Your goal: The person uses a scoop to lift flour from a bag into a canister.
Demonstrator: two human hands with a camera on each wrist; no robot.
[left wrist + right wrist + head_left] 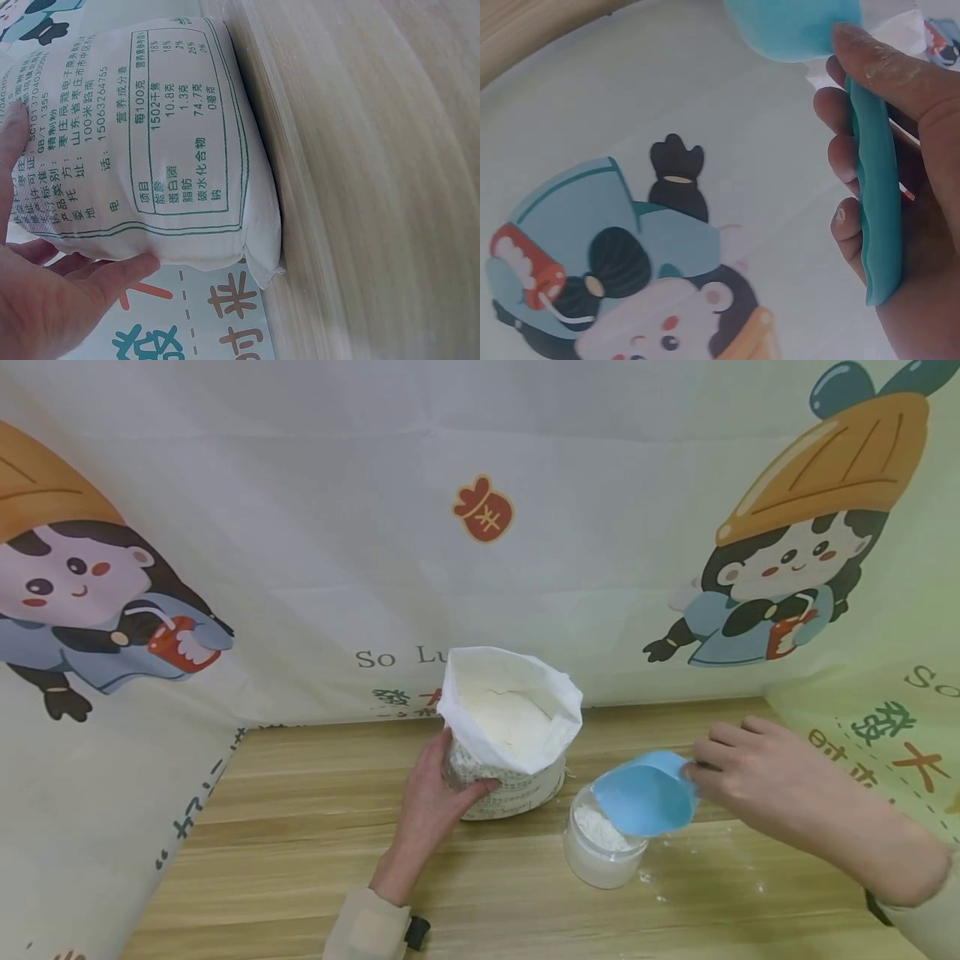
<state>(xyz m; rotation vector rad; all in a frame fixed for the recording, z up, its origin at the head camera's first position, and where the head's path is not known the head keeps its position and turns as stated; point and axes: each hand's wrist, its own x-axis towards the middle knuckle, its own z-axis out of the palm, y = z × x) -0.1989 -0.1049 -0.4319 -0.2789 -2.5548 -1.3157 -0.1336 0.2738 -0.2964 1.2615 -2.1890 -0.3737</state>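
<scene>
An open white bag of flour [517,781] stands upright on the table, pale flour showing inside its mouth and green print on its side [180,127]. My left hand [435,789] holds the bag by its left side, thumb across the front and fingers round the side. With my right hand [742,768] I grip the handle of a blue scoop [648,802], my thumb near its bowl [791,26]. The scoop is tipped over a clear round jar [603,864], its bowl overlapping the rim in the head view. White powder [597,828] lies inside the jar.
Spilled white specks [660,885] dot the wooden table [247,852] right of the jar. A printed cloth [337,527] with cartoon figures hangs behind the bag and along both sides of the table.
</scene>
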